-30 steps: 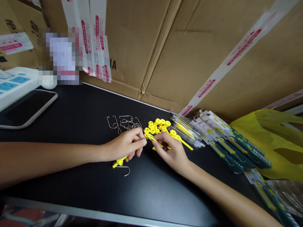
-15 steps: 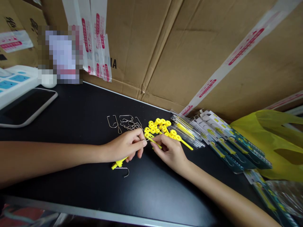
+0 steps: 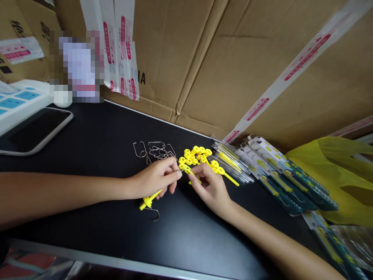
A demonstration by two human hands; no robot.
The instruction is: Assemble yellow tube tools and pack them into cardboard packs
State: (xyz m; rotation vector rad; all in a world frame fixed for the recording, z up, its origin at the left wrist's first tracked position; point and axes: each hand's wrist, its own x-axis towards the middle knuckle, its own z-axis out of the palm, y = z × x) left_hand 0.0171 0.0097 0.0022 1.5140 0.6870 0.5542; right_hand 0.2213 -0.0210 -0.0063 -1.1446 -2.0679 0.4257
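Observation:
My left hand (image 3: 159, 175) is closed, thumb and forefinger pinching a thin metal wire hook (image 3: 180, 170). From under its palm a yellow plastic rod (image 3: 148, 201) sticks out, with a curved wire hook (image 3: 157, 215) at its lower end; the hand hides the rest. My right hand (image 3: 210, 184) pinches a slim yellow plastic strip (image 3: 189, 172), its far end meeting the wire at my left fingertips. Just behind both hands lies a pile of yellow plastic pieces with ring ends (image 3: 202, 151). Loose bent wires (image 3: 159, 149) lie beyond my left hand.
Clear plastic sleeves (image 3: 230, 159) and packaged cards with hooks (image 3: 276, 171) lie to the right, near a yellow plastic bag (image 3: 344, 175). A phone (image 3: 35, 130) and white power strip (image 3: 23, 101) are at left. Taped cardboard boxes (image 3: 175, 50) stand behind the black table (image 3: 175, 241).
The yellow rod under my left hand has tilted and shows more of its length. The strip in my right hand has shifted slightly at the wire. The view has moved a little.

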